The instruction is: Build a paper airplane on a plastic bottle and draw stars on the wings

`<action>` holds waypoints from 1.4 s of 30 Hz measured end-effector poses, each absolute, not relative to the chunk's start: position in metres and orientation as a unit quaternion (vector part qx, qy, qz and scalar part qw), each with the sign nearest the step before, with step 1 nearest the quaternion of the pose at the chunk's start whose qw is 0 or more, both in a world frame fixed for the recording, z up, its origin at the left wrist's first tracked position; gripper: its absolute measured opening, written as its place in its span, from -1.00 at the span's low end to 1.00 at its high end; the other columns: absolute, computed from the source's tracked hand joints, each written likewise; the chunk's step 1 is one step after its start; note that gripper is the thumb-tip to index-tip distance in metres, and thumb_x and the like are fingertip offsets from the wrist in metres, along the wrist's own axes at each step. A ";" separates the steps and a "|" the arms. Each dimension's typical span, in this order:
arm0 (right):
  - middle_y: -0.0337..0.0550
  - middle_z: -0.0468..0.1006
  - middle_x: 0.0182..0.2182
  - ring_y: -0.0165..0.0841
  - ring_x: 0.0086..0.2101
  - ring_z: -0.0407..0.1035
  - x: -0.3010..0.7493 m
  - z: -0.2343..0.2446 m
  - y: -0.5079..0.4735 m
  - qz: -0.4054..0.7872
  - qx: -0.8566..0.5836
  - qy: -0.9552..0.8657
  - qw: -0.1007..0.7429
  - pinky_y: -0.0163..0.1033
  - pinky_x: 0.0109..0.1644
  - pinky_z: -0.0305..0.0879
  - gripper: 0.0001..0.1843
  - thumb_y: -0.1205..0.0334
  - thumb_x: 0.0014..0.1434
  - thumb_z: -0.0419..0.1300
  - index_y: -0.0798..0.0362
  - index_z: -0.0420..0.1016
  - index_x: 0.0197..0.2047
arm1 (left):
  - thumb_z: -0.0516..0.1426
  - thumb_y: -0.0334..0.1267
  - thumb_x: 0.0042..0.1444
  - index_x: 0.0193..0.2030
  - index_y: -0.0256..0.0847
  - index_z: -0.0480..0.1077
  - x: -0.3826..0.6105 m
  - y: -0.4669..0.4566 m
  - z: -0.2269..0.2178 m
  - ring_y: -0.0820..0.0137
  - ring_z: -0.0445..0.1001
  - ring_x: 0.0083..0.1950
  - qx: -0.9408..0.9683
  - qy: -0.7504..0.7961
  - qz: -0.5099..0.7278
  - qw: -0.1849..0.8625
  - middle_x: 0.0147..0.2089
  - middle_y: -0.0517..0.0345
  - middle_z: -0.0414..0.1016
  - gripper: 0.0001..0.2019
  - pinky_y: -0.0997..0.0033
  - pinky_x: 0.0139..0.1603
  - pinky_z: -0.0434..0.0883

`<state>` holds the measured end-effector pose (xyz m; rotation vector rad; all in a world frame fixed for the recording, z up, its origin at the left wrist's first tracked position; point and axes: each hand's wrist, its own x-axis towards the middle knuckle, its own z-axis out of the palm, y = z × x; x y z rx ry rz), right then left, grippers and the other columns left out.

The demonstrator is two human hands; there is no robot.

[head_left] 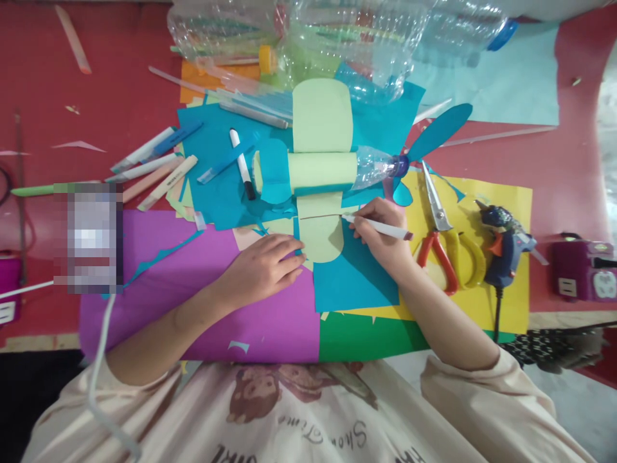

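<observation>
My right hand (385, 247) grips a white marker (388, 229) with a brownish-red end. Its tip meets the lower pale green wing (322, 239) of a model plane, at the right end of a dark line drawn across it. My left hand (267, 267) lies flat, fingers stretched out, with its fingertips at the wing's left edge. The plane's body (322, 168) is a bottle wrapped in pale green and blue paper. At its clear neck sits a purple cap (400, 166) with a blue paper propeller (441, 132). Another pale green wing (322, 116) extends from the far side.
Scissors (438, 222) and a glue gun (504, 254) lie on yellow paper (518, 212) at right. Clear plastic bottles (332, 38) lie at the back. Several markers (166, 173) and a blurred-out device (91, 238) with a white cable (99, 366) are at left.
</observation>
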<state>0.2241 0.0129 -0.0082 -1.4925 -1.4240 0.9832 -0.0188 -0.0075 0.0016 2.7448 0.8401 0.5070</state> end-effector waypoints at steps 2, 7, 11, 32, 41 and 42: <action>-0.31 0.38 -0.65 -0.48 -0.64 0.22 0.224 -0.008 0.012 0.382 -0.593 -0.577 0.411 -0.35 -0.60 0.09 -0.92 0.33 -0.06 0.13 0.02 0.28 -0.53 | 0.02 -0.33 0.31 -0.18 -0.26 0.49 -0.019 -0.007 0.001 0.26 0.47 0.00 0.935 0.286 0.175 0.114 -0.08 0.00 0.54 -0.79 0.20 0.04 0.46; -0.32 0.39 -0.65 -0.47 -0.63 0.24 0.223 -0.006 0.010 0.349 -0.579 -0.609 0.415 -0.33 -0.55 0.14 -0.92 0.33 -0.06 0.12 0.02 0.30 -0.54 | 0.00 -0.33 0.33 -0.13 -0.31 0.47 -0.020 -0.005 -0.002 0.26 0.49 -0.04 0.934 0.281 0.194 0.108 -0.08 0.00 0.55 -0.78 0.21 0.02 0.47; -0.33 0.35 -0.67 -0.48 -0.63 0.19 0.222 -0.007 0.008 0.351 -0.589 -0.613 0.393 -0.35 -0.57 0.10 -0.92 0.31 -0.05 0.13 0.02 0.31 -0.55 | -0.04 -0.33 0.35 -0.09 -0.34 0.45 -0.019 -0.004 -0.001 0.27 0.50 -0.06 0.934 0.278 0.198 0.105 -0.09 -0.01 0.56 -0.75 0.23 0.01 0.48; -0.36 0.31 -0.67 -0.51 -0.64 0.12 0.215 -0.005 0.000 0.369 -0.574 -0.630 0.372 -0.36 -0.56 0.08 -0.89 0.26 -0.03 0.14 0.00 0.26 -0.52 | 0.06 -0.30 0.29 0.06 -0.20 0.40 -0.022 -0.005 -0.006 0.17 0.43 0.08 0.942 0.281 0.152 0.100 0.04 -0.09 0.46 -0.76 0.09 0.08 0.43; -0.35 0.32 -0.66 -0.50 -0.61 0.18 0.213 -0.003 -0.004 0.380 -0.569 -0.643 0.343 -0.36 -0.53 0.12 -0.90 0.22 0.01 0.13 0.00 0.28 -0.48 | -0.01 -0.26 0.34 0.05 -0.27 0.40 -0.026 -0.002 -0.003 0.29 0.49 0.06 0.923 0.300 0.186 0.149 0.01 -0.01 0.55 -0.73 0.18 0.17 0.39; -0.35 0.32 -0.66 -0.50 -0.61 0.18 0.214 -0.003 -0.004 0.379 -0.569 -0.644 0.342 -0.36 -0.53 0.12 -0.90 0.22 0.01 0.13 0.00 0.28 -0.48 | -0.01 -0.26 0.34 0.05 -0.27 0.40 -0.026 -0.002 -0.002 0.28 0.49 0.06 0.925 0.296 0.188 0.150 0.01 -0.01 0.55 -0.73 0.18 0.17 0.40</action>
